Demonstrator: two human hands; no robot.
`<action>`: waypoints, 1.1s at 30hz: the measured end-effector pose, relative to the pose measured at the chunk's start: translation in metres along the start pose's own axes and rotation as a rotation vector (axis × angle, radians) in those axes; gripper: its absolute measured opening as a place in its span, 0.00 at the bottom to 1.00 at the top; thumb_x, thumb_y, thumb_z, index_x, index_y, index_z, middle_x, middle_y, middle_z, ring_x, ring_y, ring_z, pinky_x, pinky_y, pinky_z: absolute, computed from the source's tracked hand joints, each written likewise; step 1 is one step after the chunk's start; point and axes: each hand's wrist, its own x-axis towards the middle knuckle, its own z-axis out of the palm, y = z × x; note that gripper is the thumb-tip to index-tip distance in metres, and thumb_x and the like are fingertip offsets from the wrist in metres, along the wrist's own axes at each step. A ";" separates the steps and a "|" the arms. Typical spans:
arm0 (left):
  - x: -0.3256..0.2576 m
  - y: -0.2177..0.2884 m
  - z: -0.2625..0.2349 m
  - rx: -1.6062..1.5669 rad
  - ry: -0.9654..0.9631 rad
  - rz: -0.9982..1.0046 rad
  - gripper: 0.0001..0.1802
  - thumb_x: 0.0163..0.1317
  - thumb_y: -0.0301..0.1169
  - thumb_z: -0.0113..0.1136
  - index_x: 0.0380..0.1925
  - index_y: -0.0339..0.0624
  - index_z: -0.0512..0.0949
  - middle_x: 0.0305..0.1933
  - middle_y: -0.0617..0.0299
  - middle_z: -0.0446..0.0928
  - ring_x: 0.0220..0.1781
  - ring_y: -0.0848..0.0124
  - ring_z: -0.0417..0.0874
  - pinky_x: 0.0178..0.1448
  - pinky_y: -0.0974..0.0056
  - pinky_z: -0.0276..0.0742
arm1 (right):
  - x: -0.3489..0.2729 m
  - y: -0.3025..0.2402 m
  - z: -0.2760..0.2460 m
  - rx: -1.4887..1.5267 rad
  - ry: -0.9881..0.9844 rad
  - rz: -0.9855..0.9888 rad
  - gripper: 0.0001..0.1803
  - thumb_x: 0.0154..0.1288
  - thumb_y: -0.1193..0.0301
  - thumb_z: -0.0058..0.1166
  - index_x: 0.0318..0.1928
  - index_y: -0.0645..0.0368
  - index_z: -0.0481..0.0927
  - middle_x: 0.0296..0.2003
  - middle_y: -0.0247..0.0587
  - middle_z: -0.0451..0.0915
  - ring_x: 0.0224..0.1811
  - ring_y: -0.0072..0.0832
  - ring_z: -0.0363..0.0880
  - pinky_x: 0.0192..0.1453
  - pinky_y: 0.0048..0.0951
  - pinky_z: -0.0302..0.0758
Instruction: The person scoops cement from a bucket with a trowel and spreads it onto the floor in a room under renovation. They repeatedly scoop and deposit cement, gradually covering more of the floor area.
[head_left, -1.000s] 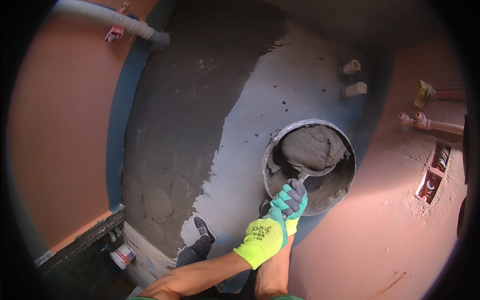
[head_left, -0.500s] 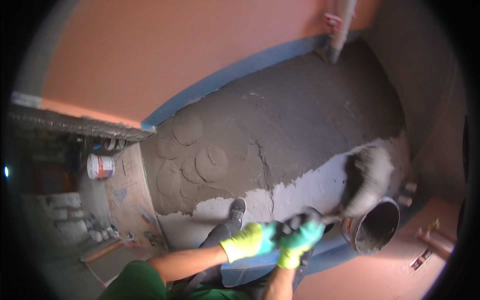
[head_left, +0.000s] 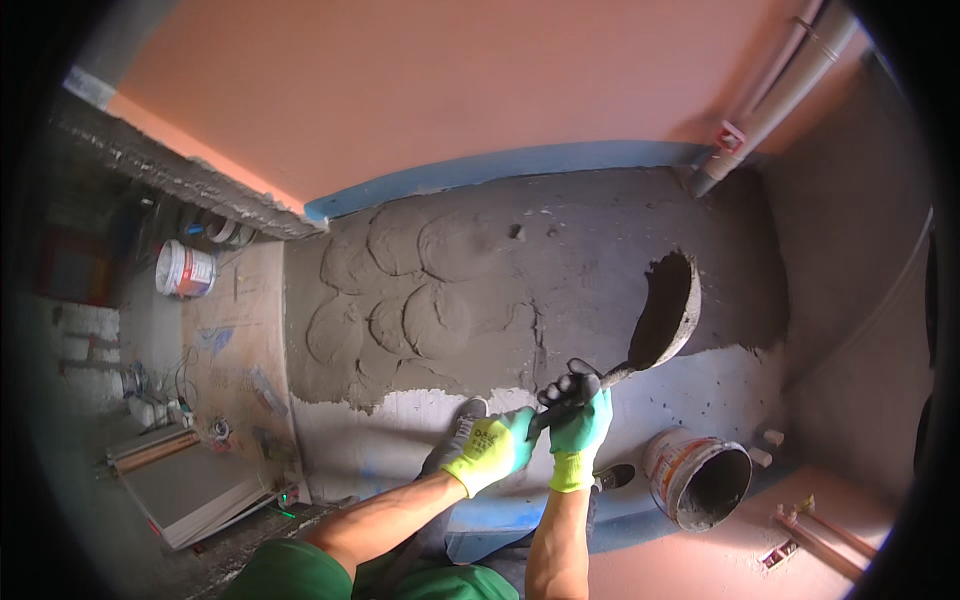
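Observation:
Both my hands, in yellow and green gloves with black palms, are closed round the dark handle of a large mortar-caked scoop (head_left: 686,330). My left hand (head_left: 508,438) grips its near end; my right hand (head_left: 580,412) holds farther up, close to the bowl. The bowl is tilted on its side above the floor, with its dark, mortar-coated inside facing left. Grey wet mortar (head_left: 480,270) covers much of the floor beyond, with rounded mounds on the left. A white bucket (head_left: 668,462) stands right of my right hand, with grey mortar inside.
Pale uncoated floor (head_left: 420,425) lies around my feet. An orange wall (head_left: 430,90) with a blue lower band runs along the far side; a pipe (head_left: 775,105) rises at its right end. On the left are another bucket (head_left: 188,270) and stacked boards (head_left: 210,485). Pipes (head_left: 825,545) stick out near right.
The scoop has swung away from beside the bucket, leftward and forward over the mortar, its bowl turned on its side. My right hand moved forward with it. The view has shifted.

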 end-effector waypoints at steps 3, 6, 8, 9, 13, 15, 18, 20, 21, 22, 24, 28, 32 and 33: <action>-0.012 0.050 0.024 -0.153 -0.191 -0.126 0.07 0.59 0.32 0.60 0.33 0.44 0.73 0.27 0.47 0.81 0.30 0.45 0.83 0.32 0.45 0.76 | -0.008 -0.030 -0.045 -0.009 0.229 0.055 0.16 0.72 0.59 0.48 0.44 0.59 0.77 0.21 0.27 0.65 0.19 0.21 0.63 0.23 0.25 0.63; -0.015 0.092 0.053 -0.130 -0.488 -0.184 0.11 0.60 0.37 0.59 0.35 0.42 0.76 0.29 0.43 0.81 0.33 0.42 0.83 0.38 0.43 0.77 | -0.024 -0.056 -0.100 -0.034 0.368 0.016 0.15 0.73 0.59 0.48 0.45 0.58 0.77 0.21 0.24 0.64 0.18 0.17 0.60 0.22 0.22 0.60; -0.010 0.128 0.087 -0.227 -0.782 -0.243 0.14 0.59 0.37 0.59 0.39 0.40 0.78 0.32 0.40 0.82 0.37 0.42 0.83 0.41 0.44 0.77 | -0.034 -0.087 -0.148 -0.021 0.485 -0.022 0.14 0.73 0.62 0.48 0.45 0.60 0.77 0.21 0.25 0.65 0.18 0.17 0.62 0.21 0.22 0.62; -0.008 0.148 0.107 -0.314 -0.899 -0.242 0.15 0.58 0.37 0.59 0.40 0.38 0.78 0.33 0.40 0.82 0.39 0.42 0.84 0.41 0.45 0.77 | -0.041 -0.103 -0.173 0.021 0.534 -0.032 0.13 0.73 0.64 0.48 0.45 0.61 0.77 0.21 0.26 0.66 0.17 0.17 0.63 0.20 0.22 0.62; -0.006 0.238 0.205 -0.778 -1.483 -0.642 0.07 0.57 0.27 0.56 0.34 0.38 0.78 0.25 0.63 0.77 0.22 0.73 0.77 0.25 0.68 0.71 | -0.053 -0.173 -0.291 -0.105 0.760 -0.116 0.13 0.74 0.65 0.46 0.46 0.61 0.76 0.25 0.29 0.71 0.21 0.18 0.69 0.23 0.23 0.71; -0.012 0.278 0.257 -0.898 -1.536 -0.642 0.05 0.57 0.29 0.54 0.30 0.41 0.77 0.23 0.64 0.75 0.16 0.73 0.72 0.19 0.68 0.65 | -0.048 -0.204 -0.360 -0.224 0.864 -0.033 0.11 0.72 0.68 0.45 0.46 0.61 0.76 0.26 0.33 0.75 0.22 0.21 0.74 0.25 0.25 0.75; -0.023 0.326 0.343 -0.972 -1.646 -1.026 0.06 0.60 0.30 0.49 0.27 0.43 0.74 0.21 0.65 0.70 0.16 0.75 0.67 0.18 0.70 0.59 | -0.022 -0.235 -0.467 -0.574 0.934 0.196 0.14 0.64 0.70 0.47 0.39 0.69 0.80 0.27 0.54 0.81 0.25 0.38 0.82 0.29 0.36 0.78; -0.034 0.349 0.395 -0.929 -1.526 -1.104 0.07 0.60 0.32 0.51 0.23 0.46 0.72 0.21 0.66 0.70 0.15 0.76 0.66 0.18 0.70 0.57 | 0.002 -0.241 -0.531 -1.285 0.711 0.247 0.12 0.60 0.73 0.48 0.33 0.69 0.83 0.27 0.62 0.82 0.28 0.45 0.84 0.31 0.39 0.79; -0.036 0.355 0.420 -0.897 -1.511 -1.172 0.09 0.61 0.32 0.51 0.22 0.47 0.72 0.20 0.67 0.70 0.15 0.76 0.66 0.18 0.69 0.58 | 0.018 -0.237 -0.558 -1.736 0.457 0.282 0.11 0.58 0.75 0.49 0.30 0.69 0.84 0.28 0.64 0.81 0.30 0.48 0.85 0.33 0.41 0.80; -0.038 0.357 0.442 -0.879 -1.510 -1.240 0.09 0.61 0.32 0.51 0.22 0.47 0.72 0.20 0.67 0.71 0.16 0.75 0.67 0.19 0.68 0.60 | 0.031 -0.234 -0.585 -1.889 0.262 0.284 0.11 0.58 0.76 0.50 0.31 0.67 0.85 0.31 0.61 0.83 0.33 0.51 0.85 0.35 0.43 0.80; -0.044 0.360 0.476 -0.987 -1.434 -1.412 0.09 0.62 0.33 0.50 0.22 0.49 0.73 0.20 0.67 0.72 0.17 0.74 0.69 0.21 0.68 0.64 | 0.060 -0.217 -0.629 -1.752 0.331 0.401 0.13 0.57 0.74 0.48 0.34 0.66 0.86 0.35 0.60 0.84 0.40 0.54 0.85 0.43 0.45 0.80; -0.061 0.360 0.518 -1.193 -1.026 -1.927 0.11 0.64 0.37 0.50 0.23 0.53 0.74 0.20 0.69 0.74 0.19 0.75 0.72 0.24 0.69 0.68 | 0.109 -0.173 -0.690 -1.585 0.250 0.622 0.15 0.57 0.73 0.48 0.38 0.67 0.86 0.40 0.64 0.83 0.47 0.54 0.83 0.51 0.45 0.79; -0.067 0.345 0.538 -1.180 -1.091 -1.964 0.11 0.64 0.36 0.51 0.21 0.56 0.72 0.18 0.72 0.71 0.15 0.76 0.67 0.19 0.69 0.62 | 0.120 -0.147 -0.713 -1.515 0.241 0.722 0.15 0.57 0.75 0.47 0.37 0.68 0.85 0.35 0.62 0.83 0.39 0.51 0.84 0.43 0.45 0.78; -0.067 0.343 0.541 -1.179 -1.098 -1.920 0.11 0.64 0.36 0.52 0.20 0.56 0.71 0.18 0.72 0.70 0.15 0.76 0.65 0.19 0.69 0.60 | 0.119 -0.144 -0.713 -1.359 0.286 0.720 0.14 0.57 0.75 0.46 0.36 0.69 0.85 0.32 0.61 0.84 0.35 0.50 0.85 0.38 0.45 0.79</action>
